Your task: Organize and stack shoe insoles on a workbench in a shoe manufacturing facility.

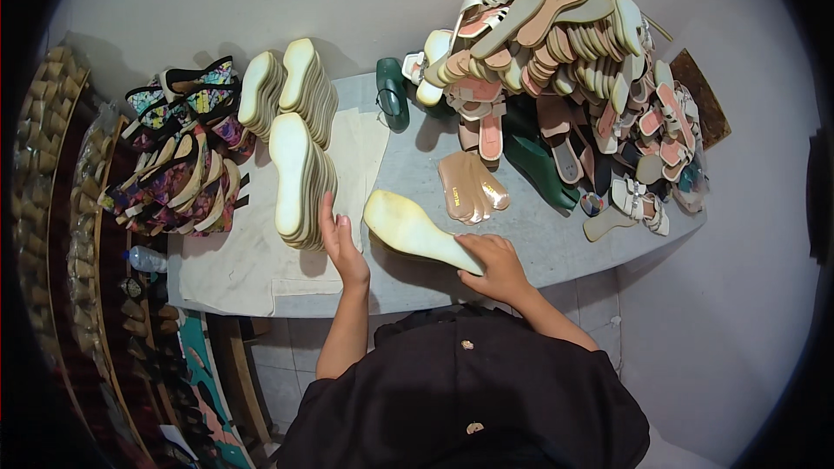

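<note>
My right hand (pixel 497 266) grips a pale cream shoe sole (pixel 415 224) by its narrow end, with the broad end pointing left and away from me. Just left of it, my left hand (pixel 346 247) is open, fingers straight and pointing away. It is beside the nearest stack of cream soles (pixel 295 174); whether the fingertips touch the stack I cannot tell. Two more sole stacks stand behind, a tall one (pixel 304 78) and a shorter one (pixel 261 91). Beyond the held sole lie several tan insoles (pixel 469 187), fanned out.
A large heap of soles and white-strapped sandals (pixel 556 52) covers the table's right back, with green shoe lasts (pixel 539 161) beside it. Colourful patterned uppers (pixel 182 174) pile up at left, on the cloth's far side. A plastic bottle (pixel 146 259) and shelves of wrapped heels (pixel 52 122) stand left.
</note>
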Action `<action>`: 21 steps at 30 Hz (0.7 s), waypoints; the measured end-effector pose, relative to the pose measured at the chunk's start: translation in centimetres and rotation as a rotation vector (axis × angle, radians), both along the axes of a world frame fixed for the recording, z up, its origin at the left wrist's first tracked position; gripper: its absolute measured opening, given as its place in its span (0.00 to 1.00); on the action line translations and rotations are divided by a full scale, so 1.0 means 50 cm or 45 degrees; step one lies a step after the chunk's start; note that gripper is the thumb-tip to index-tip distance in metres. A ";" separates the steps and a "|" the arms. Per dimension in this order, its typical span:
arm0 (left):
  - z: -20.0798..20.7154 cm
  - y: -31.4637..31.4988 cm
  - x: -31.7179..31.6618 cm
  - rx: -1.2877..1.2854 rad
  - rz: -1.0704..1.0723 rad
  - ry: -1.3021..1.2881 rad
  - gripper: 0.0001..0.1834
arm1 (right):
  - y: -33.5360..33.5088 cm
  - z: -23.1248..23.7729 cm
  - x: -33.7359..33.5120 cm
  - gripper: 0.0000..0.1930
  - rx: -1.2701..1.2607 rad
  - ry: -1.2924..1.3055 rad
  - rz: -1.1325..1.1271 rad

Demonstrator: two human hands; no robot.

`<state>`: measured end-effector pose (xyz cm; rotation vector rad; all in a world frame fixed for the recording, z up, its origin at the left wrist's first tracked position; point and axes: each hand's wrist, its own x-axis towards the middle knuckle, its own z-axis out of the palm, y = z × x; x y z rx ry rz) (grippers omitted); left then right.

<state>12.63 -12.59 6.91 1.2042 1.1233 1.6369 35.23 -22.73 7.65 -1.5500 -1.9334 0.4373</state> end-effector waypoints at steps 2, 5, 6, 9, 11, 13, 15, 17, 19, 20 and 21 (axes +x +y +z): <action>-0.002 0.000 0.003 -0.002 -0.041 0.089 0.24 | 0.002 -0.003 -0.001 0.29 -0.053 0.049 -0.012; 0.000 -0.011 0.030 0.009 -0.113 0.182 0.22 | 0.007 -0.005 0.005 0.29 -0.085 0.096 0.006; 0.002 -0.016 0.040 0.022 -0.148 0.186 0.21 | 0.010 -0.013 0.005 0.29 -0.064 0.149 0.026; 0.007 -0.018 0.071 0.053 -0.202 0.253 0.20 | 0.018 -0.036 0.014 0.29 -0.064 0.196 0.037; 0.012 -0.019 0.076 0.102 -0.166 0.356 0.19 | 0.019 -0.023 0.021 0.30 -0.086 0.190 0.023; -0.002 -0.014 0.077 0.154 -0.128 0.332 0.19 | 0.014 0.012 0.031 0.36 -0.023 -0.064 0.083; 0.018 -0.020 0.088 0.207 -0.112 0.501 0.19 | 0.007 0.002 0.074 0.38 -0.060 -0.010 0.039; 0.042 -0.030 0.097 0.177 -0.245 0.655 0.20 | 0.008 -0.040 0.145 0.30 0.082 0.513 -0.211; 0.054 -0.031 0.116 0.181 -0.427 1.167 0.23 | 0.004 -0.116 0.268 0.24 0.125 0.315 -0.461; 0.049 -0.037 0.131 0.116 -0.464 1.421 0.24 | -0.006 -0.147 0.339 0.22 0.108 0.172 -0.596; 0.041 -0.042 0.145 0.047 -0.493 1.675 0.24 | -0.028 -0.175 0.404 0.22 0.018 0.062 -0.725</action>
